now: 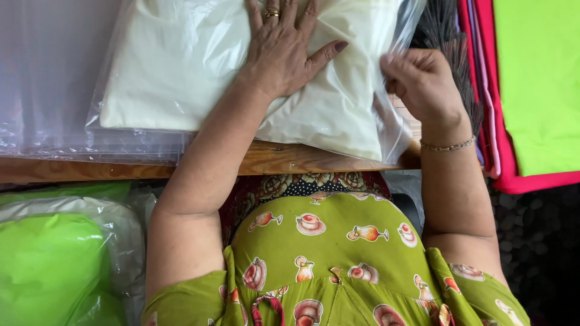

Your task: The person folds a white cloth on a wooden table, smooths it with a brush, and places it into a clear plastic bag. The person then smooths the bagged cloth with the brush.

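Observation:
A folded cream-white cloth [175, 66] lies inside a clear plastic bag [396, 130] on a wooden table [284, 160]. My left hand [284, 51], with a ring on one finger, presses flat on top of the bagged cloth, fingers spread. My right hand [423, 81], with a thin bracelet at the wrist, pinches the bag's right edge between closed fingers.
A stack of clear plastic bags [48, 78] lies at the left on the table. Folded cloths in bright green [538, 78] and pink [510, 175] are stacked at the right. Bagged green cloth [54, 265] sits below the table at the left. A dark broom head [441, 30] shows behind my right hand.

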